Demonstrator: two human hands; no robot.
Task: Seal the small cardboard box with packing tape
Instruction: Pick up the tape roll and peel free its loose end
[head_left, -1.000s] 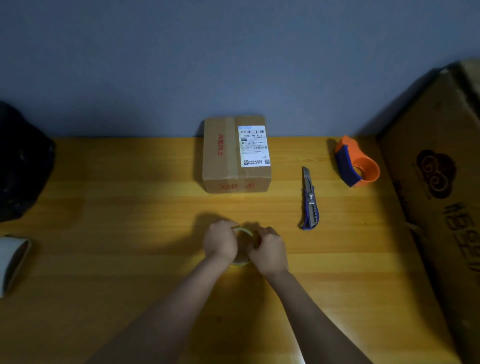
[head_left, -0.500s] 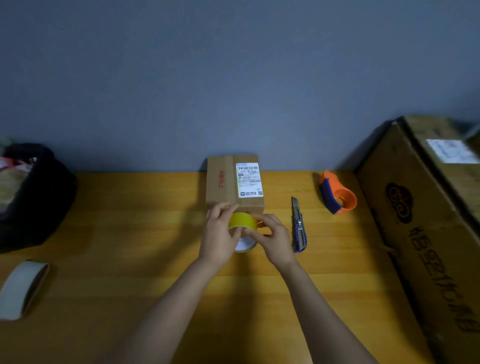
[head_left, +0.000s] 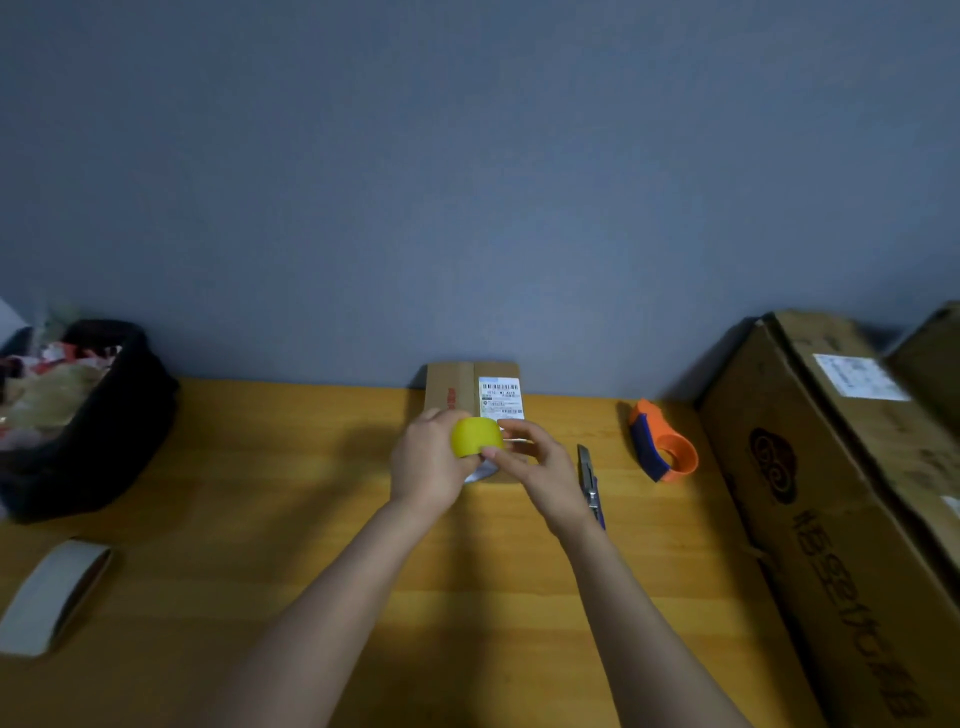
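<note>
A small cardboard box (head_left: 451, 391) with a white shipping label stands at the far edge of the wooden table (head_left: 260, 467), against the wall. In front of it I hold a yellow roll of tape (head_left: 475, 436) above the table. My left hand (head_left: 428, 460) wraps around the roll from the left. My right hand (head_left: 540, 465) pinches at the roll's right side with thumb and fingers. The hands and roll hide the box's near face.
A blue utility knife (head_left: 591, 486) lies right of my right hand. An orange and blue tape dispenser (head_left: 662, 440) sits further right. A large cardboard carton (head_left: 852, 519) fills the right side. A black bag (head_left: 78, 415) and a white tape roll (head_left: 52, 597) are at left.
Both hands lifted the yellow tape roll off the table and carried it toward the box. My head tilted up, so more wall shows.
</note>
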